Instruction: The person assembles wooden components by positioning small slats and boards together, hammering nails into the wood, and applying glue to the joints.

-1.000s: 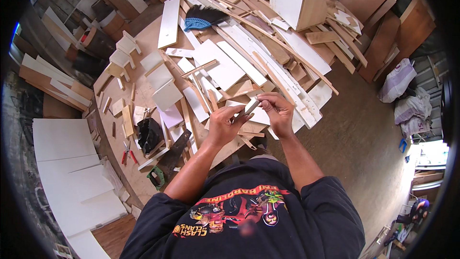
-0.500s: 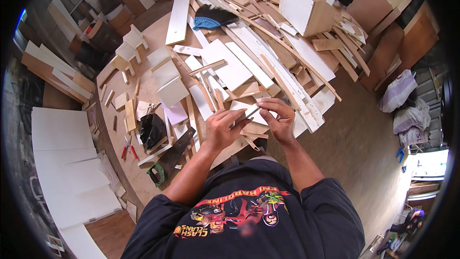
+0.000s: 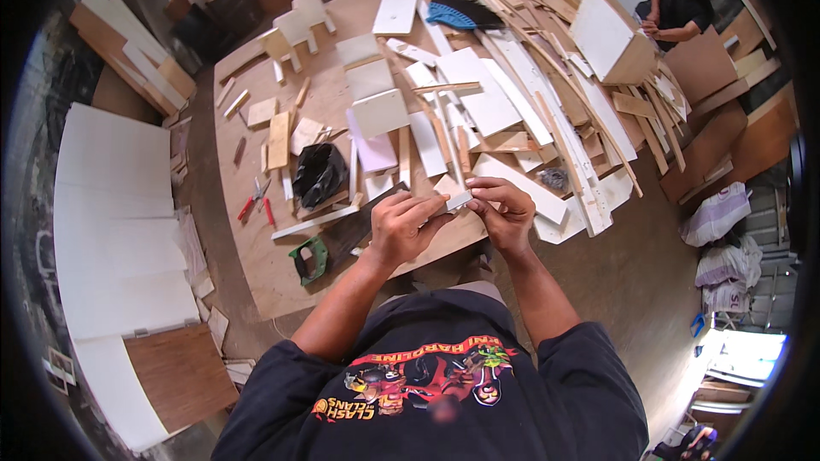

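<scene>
In front of my chest, over the near edge of the table, my two hands share one small pale grey-white flat piece [image 3: 459, 200]; its material I cannot make out. My left hand [image 3: 401, 226] is closed on its left end, thumb below and fingers above. At the other end my right hand [image 3: 506, 212] pinches it between thumb and fingertips. To the left of my left hand lies a handsaw [image 3: 309, 259] with a green handle, its dark blade partly hidden. Just beyond the hands are white boards [image 3: 517, 188] and thin wood strips.
Cut boards and strips cover the wooden table [image 3: 248, 265]. On it are a black plastic bag [image 3: 319, 175], red-handled pliers [image 3: 256, 203], small wooden stools [image 3: 295, 27] and a blue brush head [image 3: 453, 12]. Another person [image 3: 683, 0] works at the far right. White sacks [image 3: 722, 213] stand at right.
The view has shifted, so the table appears further right. Between my hands the small piece has turned and now shows a paler face. Both hands still hold it.
</scene>
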`<state>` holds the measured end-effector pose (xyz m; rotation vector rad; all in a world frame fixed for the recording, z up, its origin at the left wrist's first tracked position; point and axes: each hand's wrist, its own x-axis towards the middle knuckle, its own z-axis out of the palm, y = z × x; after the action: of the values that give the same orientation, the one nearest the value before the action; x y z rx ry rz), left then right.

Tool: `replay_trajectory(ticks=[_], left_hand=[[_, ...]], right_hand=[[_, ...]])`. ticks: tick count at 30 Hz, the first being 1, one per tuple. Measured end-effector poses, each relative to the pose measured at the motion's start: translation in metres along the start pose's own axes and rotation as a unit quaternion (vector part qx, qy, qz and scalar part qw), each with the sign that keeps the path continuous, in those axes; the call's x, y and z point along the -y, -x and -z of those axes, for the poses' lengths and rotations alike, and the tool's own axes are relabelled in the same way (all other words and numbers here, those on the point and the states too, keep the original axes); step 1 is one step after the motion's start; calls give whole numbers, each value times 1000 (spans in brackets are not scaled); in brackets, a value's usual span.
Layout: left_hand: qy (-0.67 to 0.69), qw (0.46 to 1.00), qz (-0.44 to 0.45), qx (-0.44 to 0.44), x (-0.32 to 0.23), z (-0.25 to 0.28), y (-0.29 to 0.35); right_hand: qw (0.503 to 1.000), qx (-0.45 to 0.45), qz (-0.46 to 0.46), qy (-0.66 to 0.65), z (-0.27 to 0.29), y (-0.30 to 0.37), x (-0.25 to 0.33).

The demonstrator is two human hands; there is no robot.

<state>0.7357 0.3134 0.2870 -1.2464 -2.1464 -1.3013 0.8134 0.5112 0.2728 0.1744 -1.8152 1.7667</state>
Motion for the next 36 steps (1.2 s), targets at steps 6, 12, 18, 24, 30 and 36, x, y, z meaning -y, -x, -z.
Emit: replay_trajectory(ticks=[6,12,18,24,30,36], left_hand=[[-7,1000,23,-18,1,55,52],[-41,996,77,-31,-16,90,110],[-67,985,160,-12,-44,119,182],[-66,978,195,39,-48,167,233],[-30,966,253,38,-20,239,280],[-13,954,299,10,40,358,326]], right_hand=[[997,55,-50,-30,-58,25,9],[987,108,-106,-46,-96,64,15],[974,125,-166,-87,-133,122,9],[951,98,-257,-144,-183,184,9],[953,132,-251,-109,-271,190,12],[950,112,-251,-150,-427,198,-4]])
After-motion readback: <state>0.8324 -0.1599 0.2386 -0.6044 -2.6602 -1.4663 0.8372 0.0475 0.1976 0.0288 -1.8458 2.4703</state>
